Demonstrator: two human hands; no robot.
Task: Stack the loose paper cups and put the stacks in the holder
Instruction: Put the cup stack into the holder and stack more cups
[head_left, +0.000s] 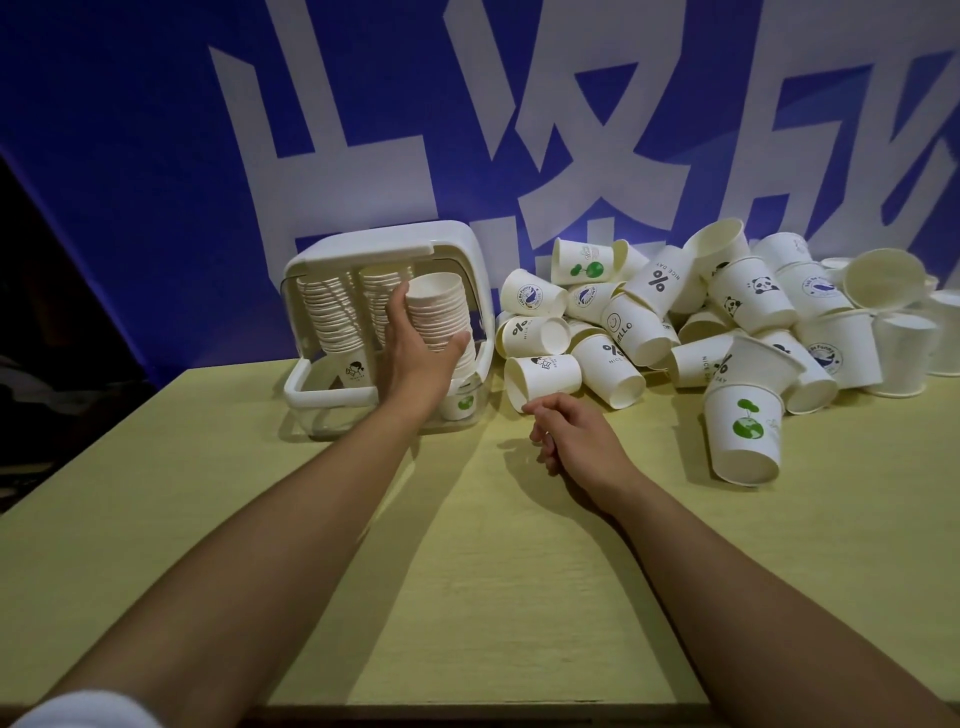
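A white cup holder (462, 244) with a clear front stands at the back left of the table. Two stacks of paper cups (332, 317) stand inside it. My left hand (415, 348) grips a third tall stack (441, 312) at the holder's right side, thumb on the left, fingers round the right. My right hand (576, 431) hovers over the table with loosely curled fingers and holds nothing. Its fingertips are just in front of a loose cup lying on its side (545, 376). A large heap of loose printed cups (727, 312) fills the back right.
A yellow-green table (493, 597) runs from me to a blue wall with large white characters (156, 156). One cup with a green print (743, 436) lies apart from the heap at the right. Dark space lies past the table's left edge.
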